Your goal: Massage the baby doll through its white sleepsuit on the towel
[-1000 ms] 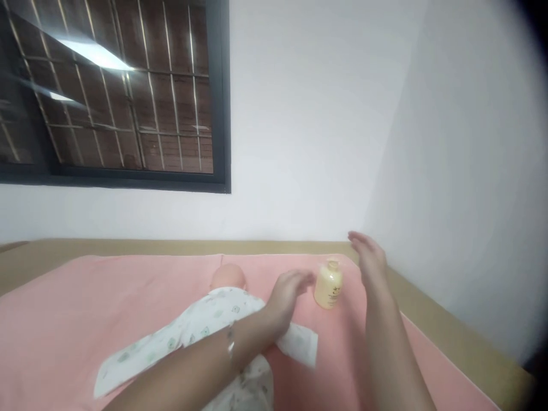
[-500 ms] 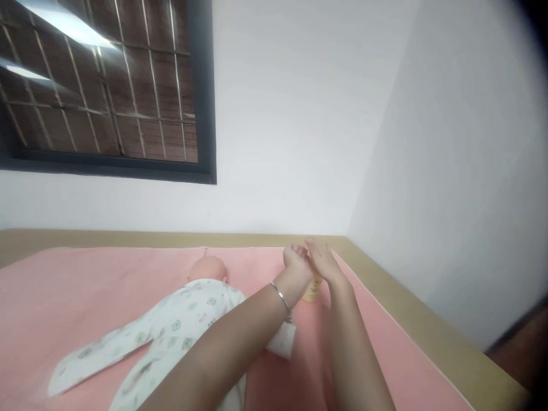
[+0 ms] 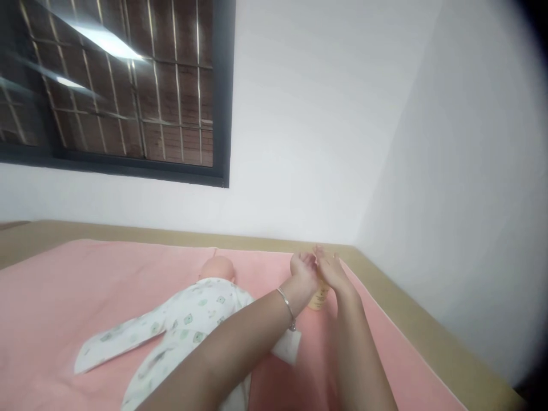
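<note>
A doll (image 3: 218, 305) in a white sleepsuit with small green prints lies on a pink mat (image 3: 141, 274), its bare head toward the wall. My left forearm, with a silver bracelet at the wrist, crosses over the doll's right side. Beyond it my left hand (image 3: 305, 273) is palm up and cupped, fingers loosely curled, beside a yellow bottle (image 3: 318, 299). My right hand (image 3: 334, 271) is over the top of this upright bottle, fingers stretched out toward the left hand. Both hands hide the bottle's top, and whether the palm presses on it does not show.
The mat lies on a tan surface (image 3: 411, 325) that borders white walls at the back and right. A dark-framed window (image 3: 220, 114) with bars outside is at the upper left. The doll's white sleeve end (image 3: 287, 344) sticks out under my left wrist.
The view has turned slightly left, so the window, doll and hands sit further right in the picture. Both hands keep nearly the same pose by the bottle.
</note>
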Tool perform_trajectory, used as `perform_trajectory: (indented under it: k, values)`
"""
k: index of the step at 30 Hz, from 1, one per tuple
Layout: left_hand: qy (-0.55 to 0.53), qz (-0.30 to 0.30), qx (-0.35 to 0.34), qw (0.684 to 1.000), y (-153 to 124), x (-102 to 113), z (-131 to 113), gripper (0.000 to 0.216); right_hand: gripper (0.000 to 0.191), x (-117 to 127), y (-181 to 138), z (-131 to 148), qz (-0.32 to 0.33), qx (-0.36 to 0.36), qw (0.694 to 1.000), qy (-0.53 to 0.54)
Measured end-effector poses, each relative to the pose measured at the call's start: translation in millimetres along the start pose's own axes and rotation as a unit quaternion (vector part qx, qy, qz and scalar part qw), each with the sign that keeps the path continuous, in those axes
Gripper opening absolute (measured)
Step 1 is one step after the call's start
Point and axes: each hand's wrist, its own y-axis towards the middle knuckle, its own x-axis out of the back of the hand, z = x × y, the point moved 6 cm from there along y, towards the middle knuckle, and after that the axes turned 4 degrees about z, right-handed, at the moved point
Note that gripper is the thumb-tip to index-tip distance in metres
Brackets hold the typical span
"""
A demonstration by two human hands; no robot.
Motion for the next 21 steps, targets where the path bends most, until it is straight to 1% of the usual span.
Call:
perform_trajectory:
  k: [4,6,7,8,9,10,12,14,16,17,19,21]
  values:
    - [0.054,0.044,0.077,0.995,-8,-4,-2,0.017,0.067,-3,-2,-4,-0.006,0.001,1.0,-0.019]
    - [0.085,0.061,0.132,0.986,-20,2,-10,0.013,0.066,1,-2,-5,-0.016,0.005,1.0,-0.007]
    - [0.101,0.074,0.164,0.979,-29,6,-16,0.015,0.067,6,-4,-2,-0.026,0.011,1.0,0.005]
    - [0.116,0.086,0.194,0.97,-40,13,-24,0.021,0.067,13,-6,3,-0.041,0.023,0.999,0.018]
    - [0.132,0.106,0.224,0.96,-53,20,-32,0.03,0.068,20,-10,12,-0.058,0.041,0.997,0.031]
    - [0.144,0.121,0.239,0.953,-66,27,-44,0.038,0.068,29,-16,23,-0.082,0.058,0.994,0.046]
    - [0.148,0.149,0.245,0.947,-94,43,-70,0.052,0.062,42,-33,52,-0.114,0.082,0.987,0.082]
    - [0.132,0.176,0.251,0.943,-122,56,-97,0.061,0.056,43,-53,86,-0.119,0.098,0.98,0.127]
    - [0.109,0.167,0.239,0.95,-144,69,-124,0.062,0.052,25,-74,128,-0.08,0.149,0.972,0.16]
    - [0.101,0.152,0.223,0.957,-153,75,-138,0.062,0.051,8,-85,150,-0.036,0.174,0.972,0.153]
    - [0.095,0.131,0.189,0.969,-165,82,-163,0.055,0.052,-31,-104,190,0.037,0.221,0.969,0.103]
    - [0.082,0.135,0.164,0.974,-173,84,-185,0.045,0.053,-70,-121,229,0.094,0.278,0.956,0.023]
